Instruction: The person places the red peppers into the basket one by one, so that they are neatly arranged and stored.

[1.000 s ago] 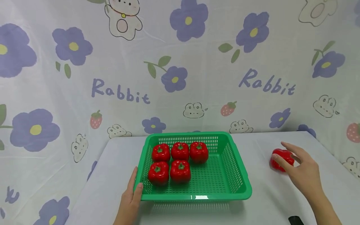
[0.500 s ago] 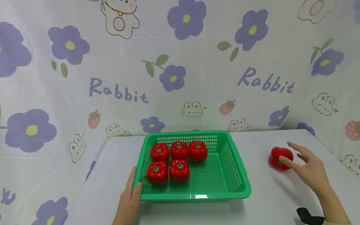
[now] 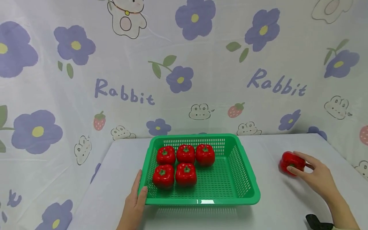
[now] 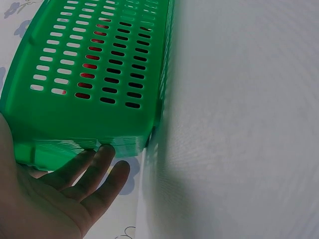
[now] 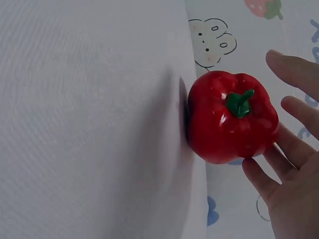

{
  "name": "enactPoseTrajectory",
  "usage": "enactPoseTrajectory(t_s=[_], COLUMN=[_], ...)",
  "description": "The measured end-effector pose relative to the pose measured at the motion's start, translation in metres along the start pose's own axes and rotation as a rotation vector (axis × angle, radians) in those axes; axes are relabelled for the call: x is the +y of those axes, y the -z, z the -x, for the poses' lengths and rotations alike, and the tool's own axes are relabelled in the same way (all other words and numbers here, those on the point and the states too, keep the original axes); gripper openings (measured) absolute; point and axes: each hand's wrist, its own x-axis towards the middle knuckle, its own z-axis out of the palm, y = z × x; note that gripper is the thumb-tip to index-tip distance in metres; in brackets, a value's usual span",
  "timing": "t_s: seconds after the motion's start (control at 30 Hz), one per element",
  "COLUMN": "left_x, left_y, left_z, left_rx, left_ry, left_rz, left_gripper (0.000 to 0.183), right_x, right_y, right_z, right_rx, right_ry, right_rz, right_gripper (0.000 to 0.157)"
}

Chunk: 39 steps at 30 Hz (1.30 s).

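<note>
A green slotted basket [image 3: 221,201] stands mid-table. My left hand [image 3: 133,201] holds its left side, thumb on the rim, fingers against the outer wall below it. Several glossy red bell peppers, one at the front left [image 3: 163,177], stand inside with stems up, filling the left and back. Another red bell pepper [image 5: 229,119] lies on the table to the right, its green stem turned toward me. Around its right side is my right hand [image 3: 320,179]. In the right wrist view its lower fingers touch the pepper, while the thumb stands apart from it.
A white-covered table [image 3: 267,204] bears everything. Behind it hangs a cloth [image 3: 212,76] printed with flowers and rabbits. A dark strap-like piece [image 3: 317,222] sits by my right wrist. The basket's right part shows its bare bottom.
My right hand has shifted a little right and lower beside the loose pepper, and its fingers have drawn in closer around it. The left hand keeps its place on the basket.
</note>
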Motion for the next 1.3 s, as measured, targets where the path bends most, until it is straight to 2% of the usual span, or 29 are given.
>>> enactPoseTrajectory(t_s=[0.2,0.33,0.53,0.73,1.0,1.3], left_x=[-0.002,-0.002,-0.003,-0.003,-0.003,-0.002], left_y=[-0.001,-0.002,-0.002,-0.002,-0.002,0.000], left_z=[0.000,0.000,0.000,-0.001,0.001,0.002], left_rx=[0.005,0.007,0.005,0.008,0.015,0.004], left_ry=[-0.003,-0.007,-0.012,-0.023,-0.022,-0.029], left_rz=[0.008,0.007,0.007,0.007,0.004,0.026], left_gripper=[0.060,0.060,0.061,0.059,0.059,0.060], right_x=[0.007,0.012,0.017,0.024,0.030,0.030], right_y=[0.002,0.005,0.008,0.014,0.017,0.015], right_z=[-0.003,-0.007,-0.016,-0.022,-0.030,-0.034], right_rx=[0.035,0.043,-0.048,-0.127,-0.153,-0.200], right_ry=[0.096,0.130,0.122,0.127,0.277,0.219], right_rz=[0.039,0.062,0.056,0.101,0.176,0.137], right_gripper=[0.070,0.072,0.082,0.088,0.088,0.086])
